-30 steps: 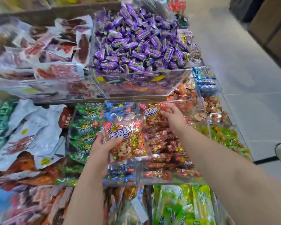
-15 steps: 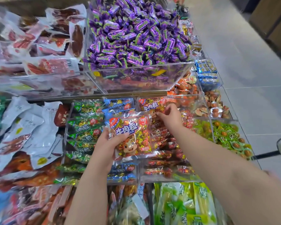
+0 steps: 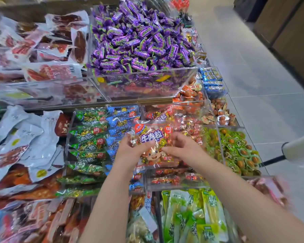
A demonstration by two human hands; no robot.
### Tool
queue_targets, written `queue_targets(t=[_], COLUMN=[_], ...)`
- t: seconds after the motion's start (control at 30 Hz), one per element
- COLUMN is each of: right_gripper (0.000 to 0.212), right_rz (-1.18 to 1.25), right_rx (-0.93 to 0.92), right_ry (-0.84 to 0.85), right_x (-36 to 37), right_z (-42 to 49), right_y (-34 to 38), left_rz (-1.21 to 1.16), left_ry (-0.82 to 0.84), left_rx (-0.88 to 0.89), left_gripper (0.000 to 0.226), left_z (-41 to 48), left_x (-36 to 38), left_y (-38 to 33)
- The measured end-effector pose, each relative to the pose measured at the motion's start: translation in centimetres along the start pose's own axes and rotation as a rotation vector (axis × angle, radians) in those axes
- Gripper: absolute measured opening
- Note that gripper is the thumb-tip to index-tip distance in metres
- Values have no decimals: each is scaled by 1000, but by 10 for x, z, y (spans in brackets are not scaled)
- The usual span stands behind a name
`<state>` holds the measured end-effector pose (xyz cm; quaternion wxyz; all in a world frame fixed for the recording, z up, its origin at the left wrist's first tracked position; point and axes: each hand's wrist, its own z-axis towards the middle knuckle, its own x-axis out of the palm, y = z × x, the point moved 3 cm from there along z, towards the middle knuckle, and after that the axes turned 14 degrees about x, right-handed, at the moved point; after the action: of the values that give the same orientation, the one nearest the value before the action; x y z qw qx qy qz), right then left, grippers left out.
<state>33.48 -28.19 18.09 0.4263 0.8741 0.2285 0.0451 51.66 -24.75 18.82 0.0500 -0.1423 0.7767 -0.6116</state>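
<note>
A person's left hand (image 3: 128, 152) and right hand (image 3: 182, 148) grasp the side edges of a red snack bag (image 3: 154, 137) — held label-up just above its clear bin (image 3: 182, 187) — seemingly to inspect it.

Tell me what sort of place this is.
Likely a shop's bulk snack display: clear bins, heaped purple candies, and the red snack bag held by left hand and right hand.
</note>
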Motion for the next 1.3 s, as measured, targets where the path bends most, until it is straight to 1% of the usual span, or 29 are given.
queue_targets(t=[0.07,0.13,0.17,0.2,0.23,0.3,0.33,0.4,0.47,0.53,0.6,0.67,0.7,0.73,0.8,0.83,0.9,0.97,1.07,1.17,1.2,1.3], right_gripper=[38,37,33,27,24,21,22,31,49,61,75,89,89,83,63,57,59,60,60,81,84,89], right_rz=[-58,-98,-103,-82,-45,19,23,-45,-180,-325,-420,-428,-400,-369,-321,-268,-106,-10,-47,-149,-160,-85], right_rx=[19,26,19,10,2,-27,-41,-58,-97,-127,-50,13,6,-21,-92,-111,-119,-124,-96,-39,-18,21], right_ry=[-89,-72,-46,-34,-58,-183,-241,-309,-351,-375,-349,-323,-317,-315,-313,-313,-347,-387,-326,-279,-256,-160], right_x=[2,0,-3,-8,-16,-36,-46,-56,-56,-51,-44,-39,-37,-36,-38,-41,-49,-53,-42,-39,-40,-44], right_z=[-3,-5,-7,-8,-6,4,12,32,53,75,94,107,109,110,109,108,108,109,117,124,126,125], right_y=[1,1,2,4,5,11,15,23,32,39,39,35,34,33,29,25,18,16,22,27,28,30], left_rz=[76,96,89,80,72,63,69,72,33,18,22,17,19,17,11,11,17,32,39,48,51,54], left_ry=[-14,-9,-17,-40,-72,-140,-171,-217,-236,-248,-249,-247,-250,-252,-252,-251,-250,-252,-256,-249,-241,-211], left_rx=[0,10,18,21,25,27,25,17,-4,-11,-9,-11,-12,-14,-24,-29,-39,-51,-75,-85,-83,-81], left_gripper=[128,134,135,133,123,99,93,90,91,92,92,93,94,96,96,97,97,96,94,93,93,97], left_z=[-1,-5,-8,-10,-11,-11,-10,-9,-7,-5,-4,-3,-1,0,4,5,7,9,11,13,13,14], left_x=[3,3,1,-2,-8,-23,-30,-41,-47,-50,-50,-50,-50,-49,-49,-49,-50,-51,-51,-51,-51,-51], left_y=[2,-1,-3,-4,-4,-1,-1,-1,0,1,2,5,6,6,8,10,12,14,17,16,15,15])
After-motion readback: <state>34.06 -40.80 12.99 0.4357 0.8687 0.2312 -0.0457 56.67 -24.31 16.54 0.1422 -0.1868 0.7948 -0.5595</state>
